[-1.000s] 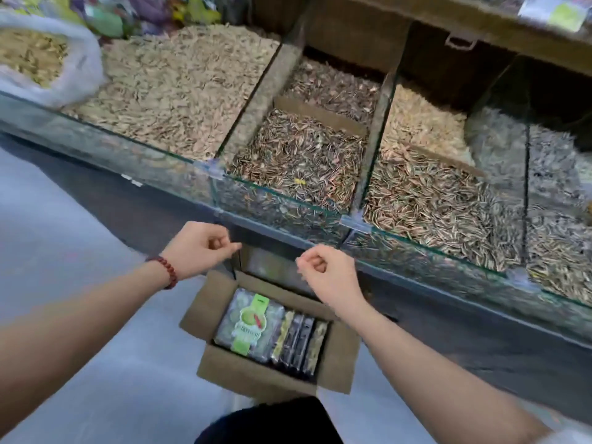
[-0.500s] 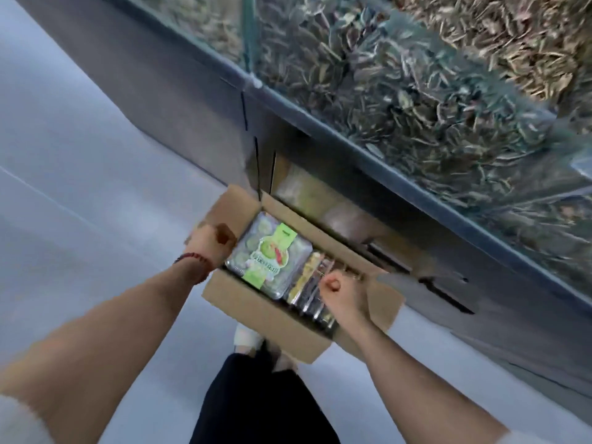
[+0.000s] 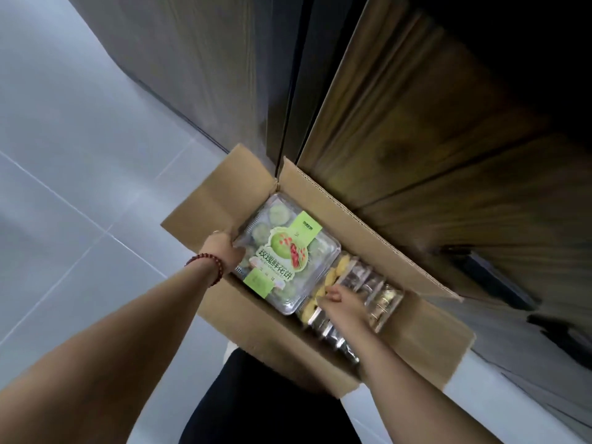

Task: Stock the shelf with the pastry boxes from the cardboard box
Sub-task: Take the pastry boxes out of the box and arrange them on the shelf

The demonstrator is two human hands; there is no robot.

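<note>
An open brown cardboard box (image 3: pixel 224 200) sits on the pale tiled floor (image 3: pixel 80 155), its far flap against a dark wooden cabinet (image 3: pixel 416 123). Inside the box, in its left half, a clear plastic pastry box (image 3: pixel 288 251) with a green label lies flat on top. In the right half a row of upright clear pastry boxes (image 3: pixel 371 283) stands on edge, with yellow pastries showing through the nearest one.

The left hand (image 3: pixel 224 249), a red bead bracelet (image 3: pixel 205 264) on its wrist, reaches in at the box's left wall, its grip curled round the left rim of the flat pastry box. The right hand (image 3: pixel 344 304) reaches into the middle of the box, fingertips (image 3: pixel 331 296) at the seam between the flat box and the upright row. Whether its grip has closed on anything cannot be told.
</note>
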